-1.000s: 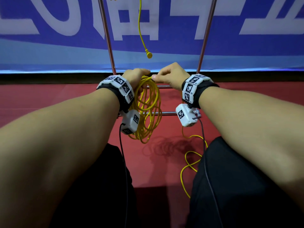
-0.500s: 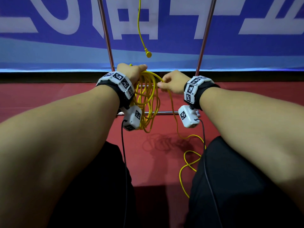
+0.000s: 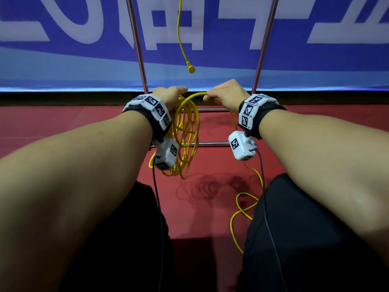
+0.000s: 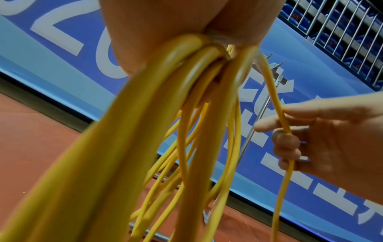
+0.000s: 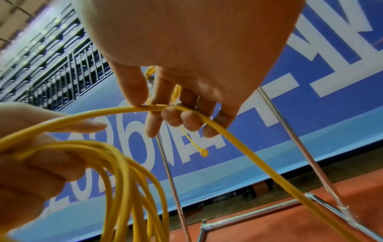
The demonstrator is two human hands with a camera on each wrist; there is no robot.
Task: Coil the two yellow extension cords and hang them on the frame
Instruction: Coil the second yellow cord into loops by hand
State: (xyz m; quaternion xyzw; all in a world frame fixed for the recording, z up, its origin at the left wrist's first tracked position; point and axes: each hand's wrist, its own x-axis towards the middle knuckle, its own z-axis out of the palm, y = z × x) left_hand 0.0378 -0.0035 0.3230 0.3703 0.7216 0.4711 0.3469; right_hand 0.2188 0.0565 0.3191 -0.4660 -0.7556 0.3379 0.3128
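Observation:
My left hand [image 3: 171,95] grips the top of a hanging bundle of yellow cord loops [image 3: 186,135], seen close up as thick strands [image 4: 186,114] in the left wrist view. My right hand [image 3: 226,94] pinches the free run of the same cord [image 5: 207,121] just right of the bundle; its fingers [image 4: 286,140] curl round the strand. The loose tail [image 3: 242,209] trails down past my right knee onto the red floor. A second yellow cord hangs from the chrome frame [image 3: 136,45], and its plug end [image 3: 191,69] dangles above my hands.
The frame's right upright [image 3: 265,43] and two low crossbars [image 3: 210,144] stand just behind my hands. A blue banner [image 3: 315,60] with white lettering backs the frame. Red floor [image 3: 42,127] spreads around. Black trousers [image 3: 305,239] cover my knees at the bottom.
My right hand dipped away from the bundle, then rose back level with the left hand, bringing a fresh arc of cord. The floor tail has shortened a little.

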